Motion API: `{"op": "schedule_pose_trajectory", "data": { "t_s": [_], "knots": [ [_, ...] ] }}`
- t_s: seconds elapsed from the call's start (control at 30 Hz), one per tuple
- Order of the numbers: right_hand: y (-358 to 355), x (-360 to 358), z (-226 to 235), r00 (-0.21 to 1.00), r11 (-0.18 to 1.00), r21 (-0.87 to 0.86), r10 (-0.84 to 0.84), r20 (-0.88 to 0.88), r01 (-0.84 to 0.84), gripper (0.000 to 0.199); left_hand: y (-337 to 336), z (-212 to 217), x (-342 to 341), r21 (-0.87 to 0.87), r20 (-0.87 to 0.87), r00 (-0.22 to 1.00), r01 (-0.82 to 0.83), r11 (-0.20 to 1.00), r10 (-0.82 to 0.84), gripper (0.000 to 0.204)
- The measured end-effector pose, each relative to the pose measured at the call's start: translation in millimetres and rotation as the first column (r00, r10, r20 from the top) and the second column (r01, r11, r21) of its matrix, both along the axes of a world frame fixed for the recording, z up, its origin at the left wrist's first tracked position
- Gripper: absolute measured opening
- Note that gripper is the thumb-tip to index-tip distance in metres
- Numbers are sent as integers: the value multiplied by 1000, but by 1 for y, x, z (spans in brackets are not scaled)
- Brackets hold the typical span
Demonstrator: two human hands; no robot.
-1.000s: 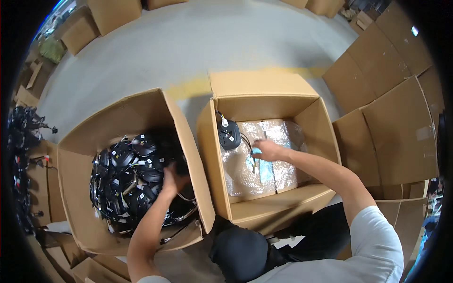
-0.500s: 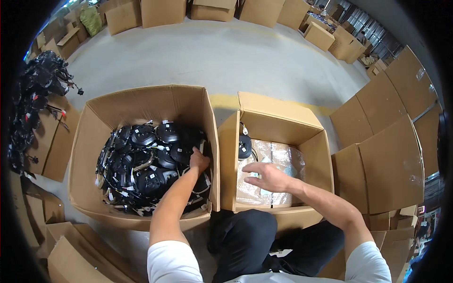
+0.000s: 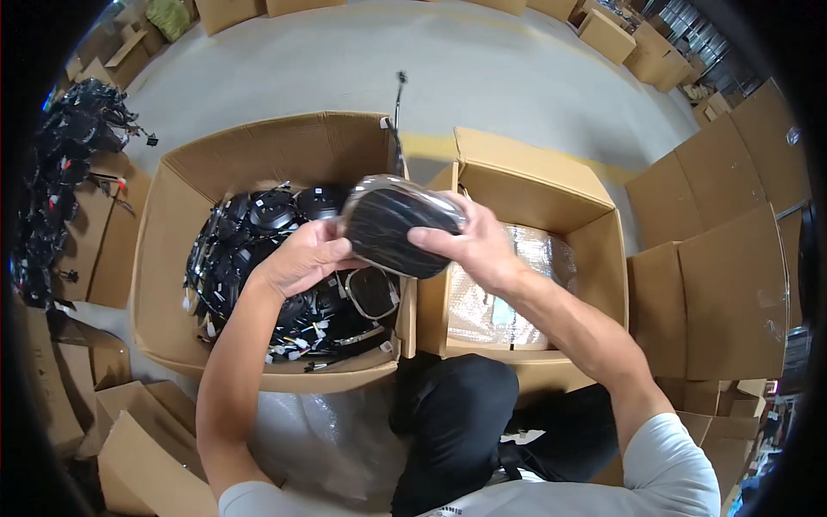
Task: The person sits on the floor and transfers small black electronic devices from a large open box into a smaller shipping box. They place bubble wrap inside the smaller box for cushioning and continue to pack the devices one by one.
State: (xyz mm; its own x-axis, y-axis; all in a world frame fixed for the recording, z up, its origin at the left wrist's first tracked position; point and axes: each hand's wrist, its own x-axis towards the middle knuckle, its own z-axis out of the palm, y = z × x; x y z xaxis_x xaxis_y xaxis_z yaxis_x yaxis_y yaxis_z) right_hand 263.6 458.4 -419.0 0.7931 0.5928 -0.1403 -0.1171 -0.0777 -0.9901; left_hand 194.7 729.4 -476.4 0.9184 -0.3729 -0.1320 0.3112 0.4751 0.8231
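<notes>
Between the two open cartons, fingers [image 3: 431, 239] of both hands clasp a black oval housing [image 3: 398, 231] by its ends, the left hand [image 3: 297, 258] underneath, the right hand [image 3: 474, 250] over the top. It looks rigid, light and glossy, probably slippery; its rim seems safest. Below lie the carton of black parts [image 3: 172, 258] and bubble-wrap-lined carton [image 3: 534, 185].

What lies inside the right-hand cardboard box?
The right-hand cardboard box holds bubble wrap. Whatever lies beneath the wrap is hidden, and the right hand covers part.
</notes>
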Motion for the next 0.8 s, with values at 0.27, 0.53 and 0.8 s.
{"op": "schedule_pose_trajectory", "data": {
  "t_s": [0.27,0.53,0.8],
  "knots": [
    [-162,-9,37,961,946,-175,-277,2,273,49,-33,-256,34,933,-257,937,177,-313,-237,86],
    [-240,-53,5,888,910,-76,-415,-195,408,47,-42,-213,5,936,-266,961,238,258,79,75],
    [-190,-57,40,976,977,43,-213,54,211,49,-71,71,-63,480,373,807,-590,649,458,50]
  ]
}}
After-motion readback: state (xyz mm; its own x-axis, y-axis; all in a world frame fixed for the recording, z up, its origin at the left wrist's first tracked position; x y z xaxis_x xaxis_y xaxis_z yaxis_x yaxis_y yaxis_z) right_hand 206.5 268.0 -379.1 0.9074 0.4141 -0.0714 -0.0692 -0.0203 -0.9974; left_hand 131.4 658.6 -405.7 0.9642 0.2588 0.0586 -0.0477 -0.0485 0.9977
